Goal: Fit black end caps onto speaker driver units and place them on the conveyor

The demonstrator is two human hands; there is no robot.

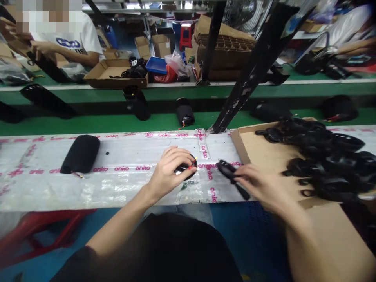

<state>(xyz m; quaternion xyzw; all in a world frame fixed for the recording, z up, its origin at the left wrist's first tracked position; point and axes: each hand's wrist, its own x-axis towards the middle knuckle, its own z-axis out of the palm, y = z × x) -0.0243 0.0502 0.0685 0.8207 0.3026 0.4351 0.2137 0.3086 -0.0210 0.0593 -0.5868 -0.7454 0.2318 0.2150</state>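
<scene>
Left hand point(168, 173) clasping round black disc point(188, 168), right hand point(262, 184) pinching black plastic piece point(230, 174), both over pink-printed plastic sheeting point(123, 188) on bench, cardboard tray point(264, 156) of black parts at right, green conveyor point(117, 123) with scattered black units beyond, co-worker point(69, 43) and open carton point(116, 74) across the line.

The round black plastic disc point(188, 167) shows a smooth, glossy face, while the slim black plastic part point(230, 172) looks more matt. Beneath them, the clear plastic sheeting point(117, 188) printed with pink lettering is crinkled and shiny, crossed by strips of glossy clear tape point(205, 150). The brown corrugated cardboard tray point(264, 156) is matt, dry paper, and the black fabric-covered cylinder point(80, 154) has a dull, soft-looking cloth surface
</scene>
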